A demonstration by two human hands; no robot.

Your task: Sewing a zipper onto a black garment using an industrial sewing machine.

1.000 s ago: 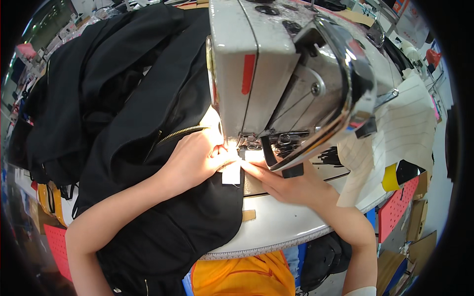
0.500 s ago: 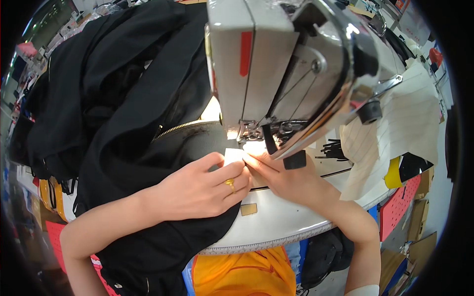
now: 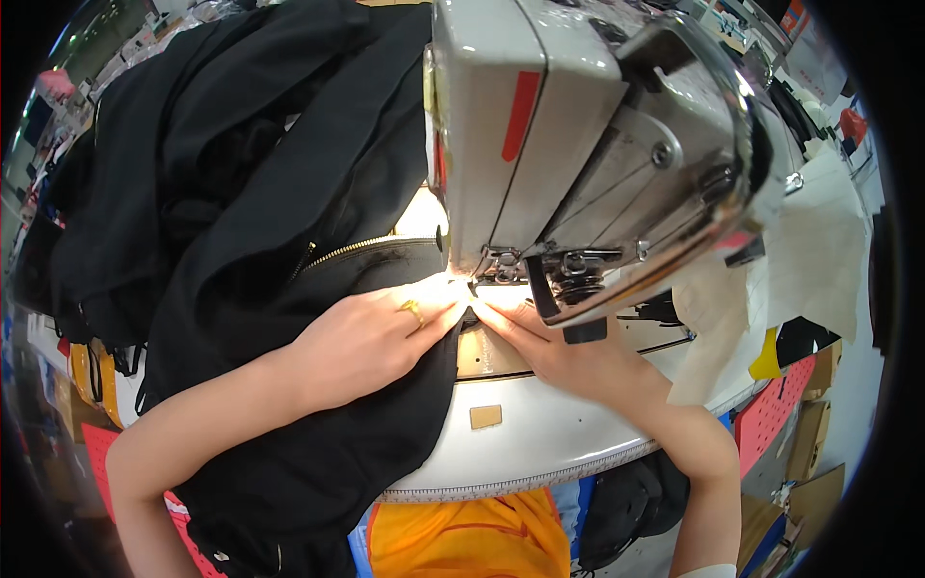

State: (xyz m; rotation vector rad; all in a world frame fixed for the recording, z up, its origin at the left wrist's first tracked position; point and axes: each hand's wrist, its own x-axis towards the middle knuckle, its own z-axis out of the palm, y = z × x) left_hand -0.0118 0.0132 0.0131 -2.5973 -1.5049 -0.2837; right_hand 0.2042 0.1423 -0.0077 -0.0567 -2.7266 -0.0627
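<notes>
A grey sewing machine (image 3: pixel 487 135) stands before me, its presser foot and needle area lit by a bright lamp. My left hand (image 3: pixel 371 328), a gold ring on one finger, rests on a black garment (image 3: pixel 251 318) with its fingers pressed together by the presser foot. From the other side my right hand (image 3: pixel 568 352) brings thumb and forefinger to the same spot. The two sets of fingertips almost meet. Between them glare washes out something small and pale. A brass-toothed zipper (image 3: pixel 371 248) curves along the garment behind my left hand.
Bulky folds of the garment fill the left side. A white table edge (image 3: pixel 549 438) with a printed scale runs in front of me, a small tan rectangle (image 3: pixel 486 416) lying near it. Pale striped cloth (image 3: pixel 819 241) hangs at right, beside a pink perforated panel (image 3: pixel 776 409).
The white piece seen at my left fingertips is now mostly lost in glare. My left hand has shifted slightly up and left, fingers straighter. The machine appears further right in view.
</notes>
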